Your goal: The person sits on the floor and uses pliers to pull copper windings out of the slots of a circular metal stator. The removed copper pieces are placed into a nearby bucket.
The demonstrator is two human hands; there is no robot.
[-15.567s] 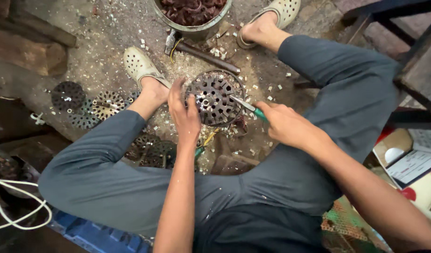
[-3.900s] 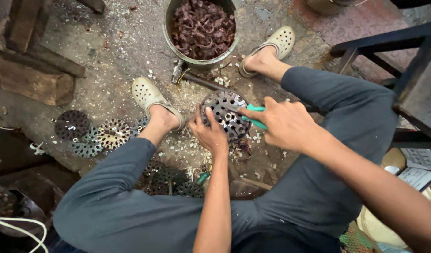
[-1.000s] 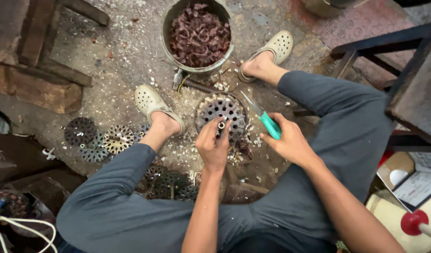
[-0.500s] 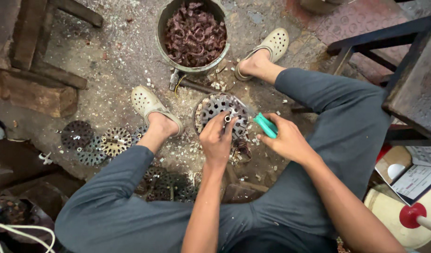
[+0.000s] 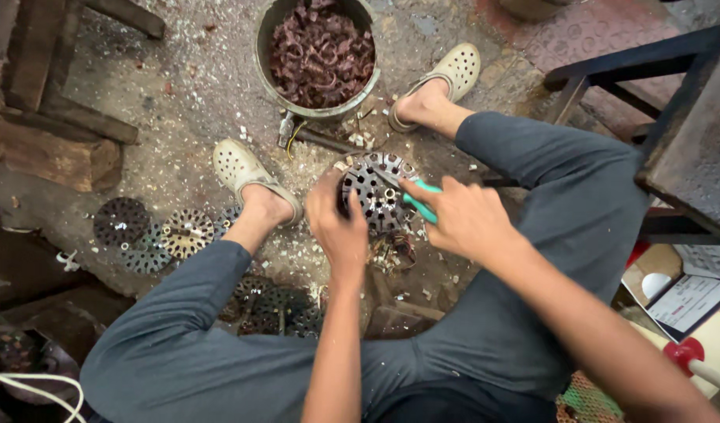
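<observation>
Two hands on slotted metal core (image 5: 379,200), bucket of scrap (image 5: 319,55) beyond, loose discs (image 5: 152,235) left

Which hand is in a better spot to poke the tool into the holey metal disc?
Probably the right hand: it grips the green-handled tool with the tip at the disc. The left hand is clasped on the disc's side, steadying it.

A rough grey concrete floor (image 5: 180,86), littered with pale chips and scraps, fills the scene under flat daylight. Weathered wooden blocks (image 5: 54,149) lie at the left edge. A dark metal-framed stool (image 5: 681,117) stands at right, beside reddish paving (image 5: 595,39).
</observation>
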